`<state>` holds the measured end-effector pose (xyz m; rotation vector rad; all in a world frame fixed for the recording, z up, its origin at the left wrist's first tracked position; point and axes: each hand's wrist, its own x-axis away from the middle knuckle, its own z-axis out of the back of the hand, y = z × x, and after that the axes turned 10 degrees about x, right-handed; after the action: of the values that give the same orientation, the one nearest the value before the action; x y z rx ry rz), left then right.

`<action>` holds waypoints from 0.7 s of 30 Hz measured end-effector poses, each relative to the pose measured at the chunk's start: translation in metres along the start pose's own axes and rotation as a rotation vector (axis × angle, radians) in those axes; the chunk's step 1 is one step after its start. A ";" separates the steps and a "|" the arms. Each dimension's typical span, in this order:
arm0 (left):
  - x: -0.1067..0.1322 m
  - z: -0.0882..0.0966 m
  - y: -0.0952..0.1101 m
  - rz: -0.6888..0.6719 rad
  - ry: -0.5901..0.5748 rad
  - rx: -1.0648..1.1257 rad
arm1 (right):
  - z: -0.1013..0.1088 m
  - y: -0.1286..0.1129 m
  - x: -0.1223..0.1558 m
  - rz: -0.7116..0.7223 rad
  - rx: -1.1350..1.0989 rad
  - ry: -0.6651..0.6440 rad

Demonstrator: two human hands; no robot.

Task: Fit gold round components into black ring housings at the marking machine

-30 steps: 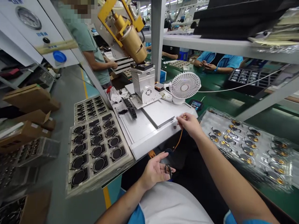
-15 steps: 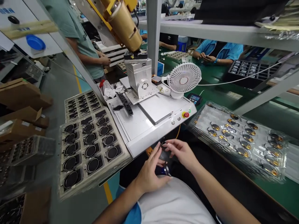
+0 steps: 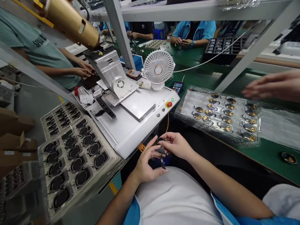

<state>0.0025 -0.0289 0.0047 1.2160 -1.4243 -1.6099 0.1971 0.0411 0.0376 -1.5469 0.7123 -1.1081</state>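
We see the white benchtop machine (image 3: pixel 131 125) filling the middle, its gold cylinder (image 3: pixel 70 22) tilted over a metal block. To its left lies a tray of black round parts (image 3: pixel 77 156). To its right, on the green table (image 3: pixel 269 156), sits a clear tray of gold-and-black pieces (image 3: pixel 220 112), and a co-worker's hand (image 3: pixel 272 89) hovers over its far end. A white desk fan (image 3: pixel 158 67) stands at the machine's back edge. Below the machine's front edge, over the lap, we find the left hand (image 3: pixel 147 162) and the right hand (image 3: pixel 177 145) close together. Both pinch a small black ring-shaped part (image 3: pixel 160 140) between their fingertips. A red button (image 3: pixel 169 104) sits on the machine's front corner.
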 end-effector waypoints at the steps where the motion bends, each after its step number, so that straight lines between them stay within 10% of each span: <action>1: 0.000 0.001 -0.001 -0.018 -0.014 -0.032 | 0.001 0.000 0.000 -0.021 0.003 0.007; 12: 0.001 -0.004 0.004 -0.032 -0.137 -0.450 | 0.002 0.008 -0.002 -0.086 -0.162 -0.008; 21: -0.001 -0.002 0.001 -0.016 0.179 0.233 | 0.007 -0.002 0.006 0.004 -0.135 0.033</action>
<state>0.0044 -0.0288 0.0058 1.4685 -1.5193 -1.3345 0.2052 0.0395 0.0410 -1.6426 0.8267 -1.1035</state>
